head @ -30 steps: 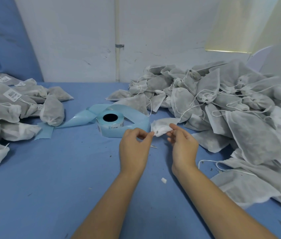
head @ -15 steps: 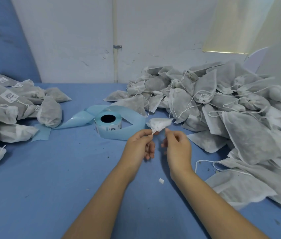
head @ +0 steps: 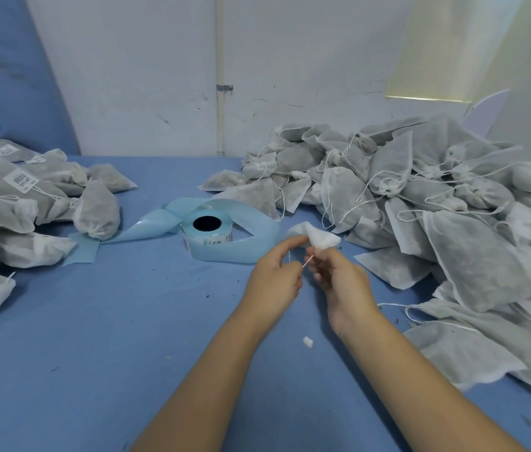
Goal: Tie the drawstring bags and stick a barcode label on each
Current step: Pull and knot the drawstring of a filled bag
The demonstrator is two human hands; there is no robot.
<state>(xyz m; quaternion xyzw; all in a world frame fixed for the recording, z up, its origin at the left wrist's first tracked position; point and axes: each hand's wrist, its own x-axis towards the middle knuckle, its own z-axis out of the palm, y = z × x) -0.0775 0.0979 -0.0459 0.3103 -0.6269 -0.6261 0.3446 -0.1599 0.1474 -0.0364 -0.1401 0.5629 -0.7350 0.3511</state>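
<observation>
Nearest the camera, two bare forearms reach in from the bottom edge over a blue cloth-covered table (head: 94, 353) dotted with dark crumbs. A small white scrap (head: 307, 341) lies on the cloth between the wrists. The left hand (head: 273, 272) has its fingers curled, pinching a short white drawstring (head: 307, 263). The right hand (head: 344, 282), close beside it, curls its fingers on the other end (they are blurred, so the exact grip is hard to read). Above both sets of fingertips sits the drawstring bag (head: 321, 238), small and white, held up off the table.

Just beyond stands a pale blue label roll (head: 210, 231), with its backing strip (head: 146, 223) looping around it and trailing left. On the right is a big heap of grey bags (head: 420, 207) with loose strings, cut off by the frame's edge. On the left is a smaller pile of bags (head: 45, 203), one showing a barcode label (head: 21, 180) whose print is too small to read.

Behind everything is a scuffed white wall (head: 143, 76) with a thin vertical pipe (head: 220, 119), a blue sheet (head: 3, 76) hanging at far left and a pale yellow panel (head: 446, 50) at upper right
</observation>
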